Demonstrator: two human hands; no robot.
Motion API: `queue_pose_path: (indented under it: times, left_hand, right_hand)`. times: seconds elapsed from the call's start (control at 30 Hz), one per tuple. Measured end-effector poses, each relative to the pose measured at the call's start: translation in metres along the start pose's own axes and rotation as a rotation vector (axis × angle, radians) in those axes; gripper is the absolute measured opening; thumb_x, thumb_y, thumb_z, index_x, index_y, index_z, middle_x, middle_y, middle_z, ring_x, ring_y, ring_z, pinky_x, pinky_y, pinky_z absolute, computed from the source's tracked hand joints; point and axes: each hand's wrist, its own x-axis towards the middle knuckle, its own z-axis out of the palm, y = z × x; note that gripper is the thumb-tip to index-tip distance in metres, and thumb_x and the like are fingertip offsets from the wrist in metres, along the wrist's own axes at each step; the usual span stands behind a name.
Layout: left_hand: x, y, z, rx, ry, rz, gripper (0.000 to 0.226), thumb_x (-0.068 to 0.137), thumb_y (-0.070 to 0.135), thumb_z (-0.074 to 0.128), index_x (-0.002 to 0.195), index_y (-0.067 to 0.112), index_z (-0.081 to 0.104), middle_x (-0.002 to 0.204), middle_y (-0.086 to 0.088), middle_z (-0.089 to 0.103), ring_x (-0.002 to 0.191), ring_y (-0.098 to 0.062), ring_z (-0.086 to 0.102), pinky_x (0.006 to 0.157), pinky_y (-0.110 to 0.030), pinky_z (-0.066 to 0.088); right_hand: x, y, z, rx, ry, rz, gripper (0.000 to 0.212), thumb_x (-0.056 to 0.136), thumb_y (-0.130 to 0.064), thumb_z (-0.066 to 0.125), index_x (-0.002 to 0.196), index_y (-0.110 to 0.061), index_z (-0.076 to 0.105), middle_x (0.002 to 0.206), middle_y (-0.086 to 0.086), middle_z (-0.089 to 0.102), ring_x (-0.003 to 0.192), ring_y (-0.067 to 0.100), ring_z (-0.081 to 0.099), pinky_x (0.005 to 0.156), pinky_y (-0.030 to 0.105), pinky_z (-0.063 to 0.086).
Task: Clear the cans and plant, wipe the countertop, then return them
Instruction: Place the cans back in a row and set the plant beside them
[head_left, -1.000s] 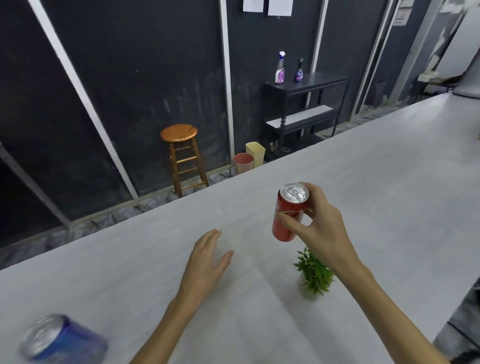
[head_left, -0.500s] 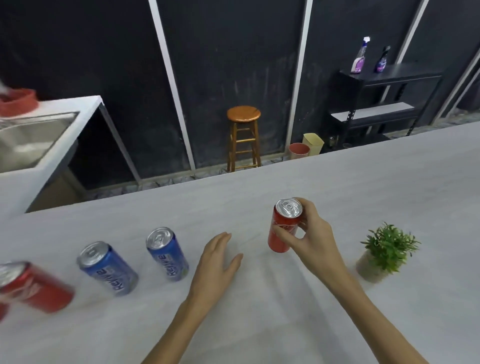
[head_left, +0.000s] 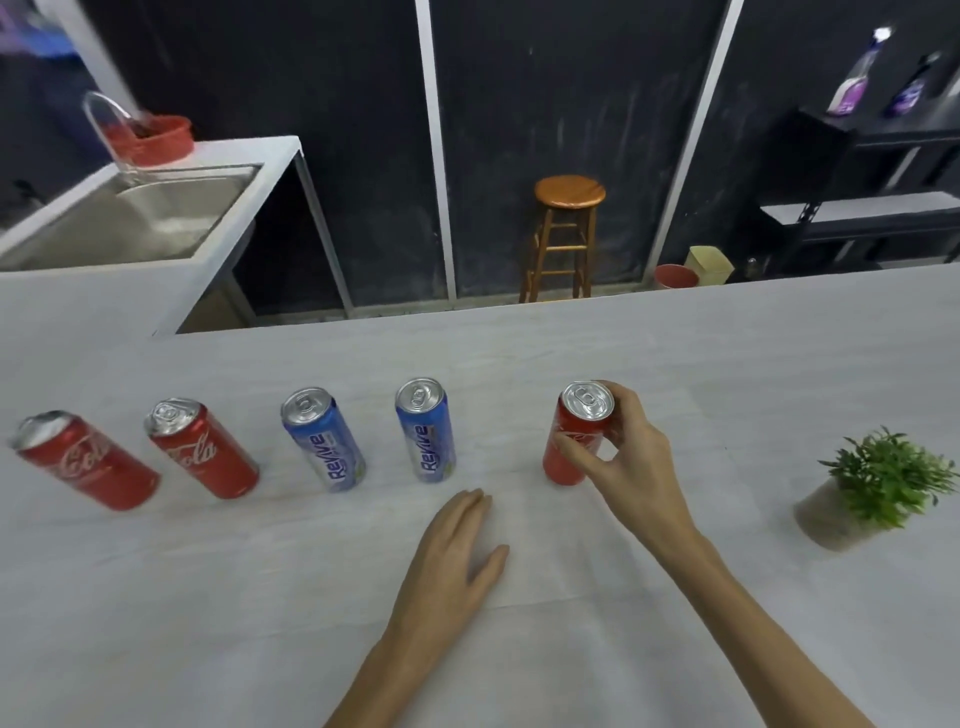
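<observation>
The red can stands on the counter, right end of a row of cans, with the right hand wrapped round its upper half, fingers and thumb closed on it. To its left stand two blue cans, then two more red cans. The plant sits well apart on the right. The left hand lies flat and open on the counter, near side, holding nothing.

Whether the cans are being cleared or returned cannot be judged; no cloth shows. The far-left can is blurred, and whether the held can's base touches the counter is hard to tell.
</observation>
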Motion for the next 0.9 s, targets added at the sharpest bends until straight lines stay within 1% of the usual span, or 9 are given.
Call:
queue_pose_path:
  times: [0.1, 0.23, 0.37, 0.43, 0.57, 0.67, 0.77, 0.83, 0.9]
  left_hand:
    - [-0.013, -0.011, -0.006, 0.015, 0.021, -0.02, 0.06, 0.101, 0.04, 0.062, 0.154, 0.017, 0.045, 0.161, 0.008, 0.038, 0.151, -0.005, 0.028, 0.122, -0.014, 0.013]
    - [-0.025, -0.024, -0.017, 0.026, 0.045, -0.048, 0.059, 0.1, 0.037, 0.064, 0.152, 0.015, 0.048, 0.16, 0.005, 0.041, 0.151, -0.007, 0.03, 0.124, -0.019, 0.018]
    - [-0.034, -0.034, -0.027, 0.047, 0.076, -0.058, 0.057, 0.097, 0.033, 0.069, 0.148, 0.012, 0.053, 0.157, 0.003, 0.045, 0.149, -0.011, 0.035, 0.124, -0.024, 0.023]
    - [-0.037, -0.037, -0.032, 0.048, 0.083, -0.063, 0.057, 0.096, 0.032, 0.071, 0.147, 0.011, 0.055, 0.156, 0.001, 0.046, 0.148, -0.013, 0.037, 0.123, -0.023, 0.023]
    - [-0.039, -0.042, -0.036, 0.055, 0.092, -0.061, 0.06, 0.096, 0.035, 0.07, 0.148, 0.011, 0.053, 0.158, 0.002, 0.043, 0.15, -0.01, 0.033, 0.123, -0.018, 0.018]
    - [-0.038, -0.045, -0.036, 0.059, 0.094, -0.063, 0.062, 0.096, 0.039, 0.07, 0.149, 0.012, 0.052, 0.159, 0.002, 0.042, 0.151, -0.01, 0.031, 0.124, -0.022, 0.021]
    - [-0.037, -0.046, -0.035, 0.056, 0.089, -0.069, 0.064, 0.096, 0.04, 0.069, 0.15, 0.012, 0.05, 0.161, 0.003, 0.039, 0.152, -0.009, 0.028, 0.125, -0.024, 0.02]
    - [-0.036, -0.047, -0.034, 0.055, 0.088, -0.072, 0.064, 0.096, 0.039, 0.069, 0.151, 0.012, 0.049, 0.161, 0.003, 0.038, 0.153, -0.009, 0.026, 0.125, -0.024, 0.019]
    - [-0.035, -0.047, -0.034, 0.049, 0.088, -0.078, 0.064, 0.096, 0.038, 0.071, 0.15, 0.01, 0.05, 0.161, 0.002, 0.038, 0.153, -0.011, 0.027, 0.125, -0.026, 0.02]
  right_hand:
    - [-0.003, -0.001, 0.008, -0.007, -0.008, -0.005, 0.062, 0.083, -0.024, 0.088, 0.129, -0.045, 0.05, 0.117, -0.035, 0.066, 0.112, -0.003, 0.067, 0.094, 0.014, 0.052]
    - [-0.004, -0.002, 0.016, -0.003, -0.021, -0.005, 0.062, 0.083, -0.023, 0.088, 0.131, -0.04, 0.051, 0.118, -0.033, 0.066, 0.112, -0.001, 0.067, 0.097, 0.023, 0.053]
    - [-0.001, -0.003, 0.02, -0.011, -0.027, -0.005, 0.063, 0.083, -0.024, 0.088, 0.133, -0.038, 0.05, 0.118, -0.03, 0.067, 0.114, -0.001, 0.066, 0.099, 0.024, 0.053]
    - [0.003, -0.003, 0.021, -0.021, -0.018, -0.008, 0.063, 0.084, -0.024, 0.087, 0.132, -0.039, 0.05, 0.117, -0.029, 0.066, 0.113, -0.002, 0.066, 0.099, 0.024, 0.053]
    - [0.011, -0.003, 0.022, -0.047, -0.017, -0.006, 0.063, 0.084, -0.025, 0.087, 0.131, -0.041, 0.047, 0.117, -0.03, 0.064, 0.111, -0.003, 0.065, 0.097, 0.023, 0.052]
    - [0.016, -0.001, 0.021, -0.053, -0.022, -0.001, 0.065, 0.084, -0.022, 0.087, 0.132, -0.041, 0.047, 0.118, -0.031, 0.063, 0.112, -0.004, 0.065, 0.096, 0.018, 0.051]
    - [0.019, 0.0, 0.022, -0.061, -0.039, 0.007, 0.065, 0.085, -0.023, 0.086, 0.135, -0.039, 0.046, 0.119, -0.034, 0.06, 0.111, -0.013, 0.062, 0.092, 0.006, 0.048]
    - [0.02, 0.001, 0.023, -0.056, -0.043, 0.013, 0.065, 0.086, -0.022, 0.085, 0.136, -0.038, 0.046, 0.12, -0.032, 0.06, 0.112, -0.015, 0.061, 0.092, 0.003, 0.047]
    - [0.021, 0.002, 0.023, -0.052, -0.05, 0.02, 0.066, 0.087, -0.022, 0.085, 0.138, -0.036, 0.046, 0.121, -0.029, 0.06, 0.113, -0.013, 0.061, 0.093, 0.002, 0.046]
